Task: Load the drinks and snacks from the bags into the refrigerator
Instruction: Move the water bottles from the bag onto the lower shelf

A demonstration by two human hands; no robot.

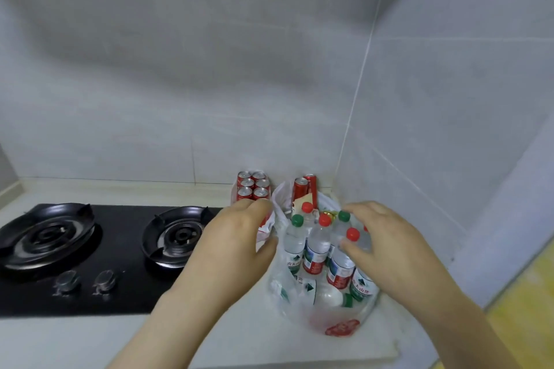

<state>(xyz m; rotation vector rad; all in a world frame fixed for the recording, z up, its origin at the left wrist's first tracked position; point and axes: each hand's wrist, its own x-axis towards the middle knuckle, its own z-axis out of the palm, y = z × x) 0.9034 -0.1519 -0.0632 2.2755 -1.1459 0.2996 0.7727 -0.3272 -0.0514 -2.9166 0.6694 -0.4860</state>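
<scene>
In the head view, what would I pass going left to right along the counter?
Left burner → right burner → six-pack of red cans → plastic bag of water bottles. The left hand, right hand and two tall cans overlap these, so they are left out.

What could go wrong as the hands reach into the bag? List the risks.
1. The bottles stand packed upright in a soft bag; pulling one out may topple its neighbours. One already lies flat.
2. The bag sits near the front edge of the counter, so a loose bottle could roll off.
3. The left hand is close to the cans behind it; a bump might knock them over.
</scene>
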